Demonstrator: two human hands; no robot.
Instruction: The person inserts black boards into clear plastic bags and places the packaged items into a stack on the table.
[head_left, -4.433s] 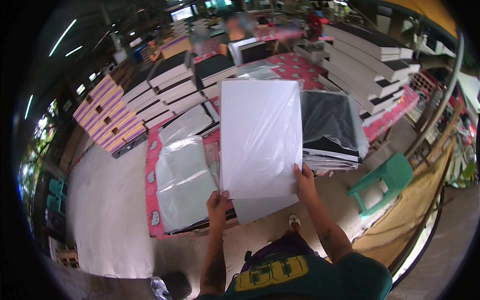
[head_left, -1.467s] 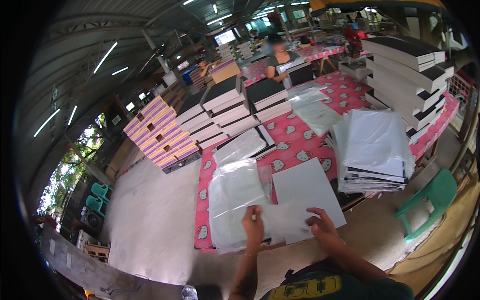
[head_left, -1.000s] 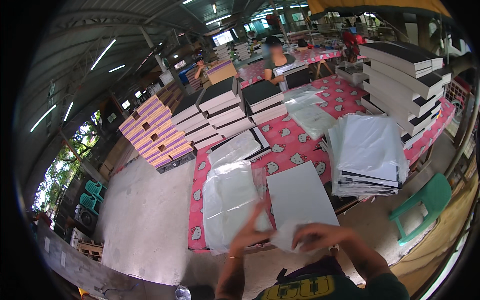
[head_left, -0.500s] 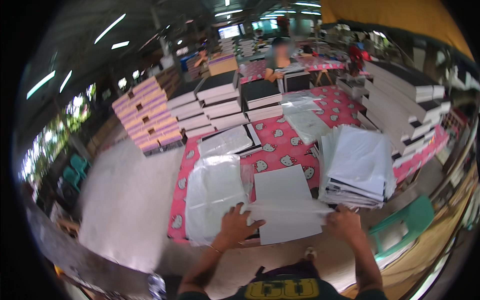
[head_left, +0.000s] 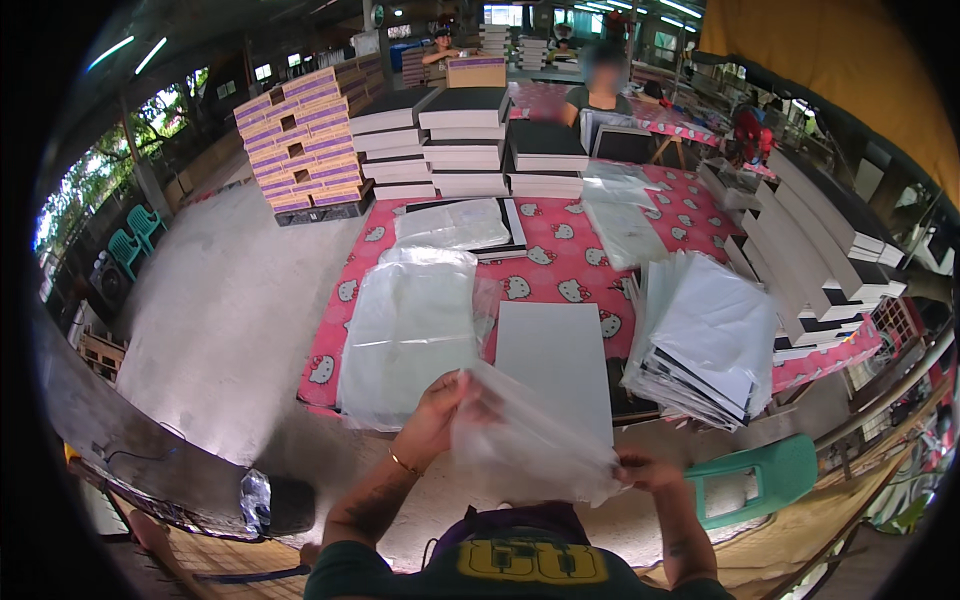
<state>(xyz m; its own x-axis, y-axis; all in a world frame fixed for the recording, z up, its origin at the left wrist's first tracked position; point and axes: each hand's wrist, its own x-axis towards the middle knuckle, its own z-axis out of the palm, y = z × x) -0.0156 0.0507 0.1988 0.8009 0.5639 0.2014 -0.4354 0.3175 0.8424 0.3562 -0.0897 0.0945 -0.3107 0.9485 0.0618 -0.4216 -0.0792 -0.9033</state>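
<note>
A clear plastic bag (head_left: 535,440) is stretched between my hands, hanging over the near table edge and the lower part of a flat white board (head_left: 553,350). My left hand (head_left: 445,408) grips its upper left part, with the fingers partly behind the film. Its right corner is pinched in my right hand (head_left: 645,470). Left of the board lies a pile of clear plastic bags (head_left: 410,330). To the right sits a fanned stack of white sheets in plastic (head_left: 712,325), with dark edges showing.
Pink patterned cloth covers the table (head_left: 540,255). Stacks of black-topped white slabs (head_left: 465,150) line its far side, and more slabs (head_left: 820,250) rise at right. Cartons (head_left: 305,145) are piled at far left. A green plastic stool (head_left: 755,480) stands near right. Another person (head_left: 600,95) works across the table.
The plastic bag has come off most of the white board, toward me, and now hangs at a slant. My left hand has turned and risen. The whole view has shifted.
</note>
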